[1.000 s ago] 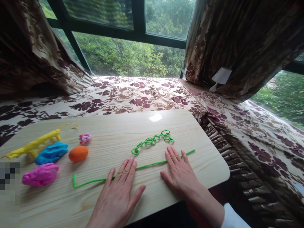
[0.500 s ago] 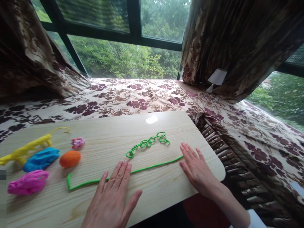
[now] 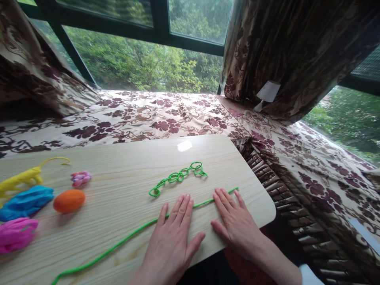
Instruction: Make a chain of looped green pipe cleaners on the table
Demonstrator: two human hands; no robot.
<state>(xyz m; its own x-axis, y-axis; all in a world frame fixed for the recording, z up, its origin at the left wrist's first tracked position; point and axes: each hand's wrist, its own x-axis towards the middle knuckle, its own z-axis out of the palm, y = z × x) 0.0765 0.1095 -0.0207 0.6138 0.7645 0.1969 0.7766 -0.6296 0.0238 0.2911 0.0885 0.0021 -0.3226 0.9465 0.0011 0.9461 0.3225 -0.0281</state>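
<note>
A long thin green clay strand (image 3: 118, 244) runs across the light wooden table (image 3: 124, 174) from lower left to the right edge. My left hand (image 3: 173, 237) lies flat and open on it, fingers stretched out over the strand. My right hand (image 3: 234, 221) also lies flat and open, fingertips on the strand's right part. Just beyond my hands sits a green clay chain of linked loops (image 3: 178, 177).
At the table's left lie a yellow clay figure (image 3: 22, 179), a blue lump (image 3: 25, 198), a pink lump (image 3: 14, 234), an orange egg shape (image 3: 69, 200) and a small pink-and-white piece (image 3: 80, 178). Floral fabric (image 3: 166, 114), curtains and a window surround the table.
Both hands have shifted along the strand: the left moved right, the right moved back inward. The strand is now longer and thinner, its left end reaching the frame's lower edge.
</note>
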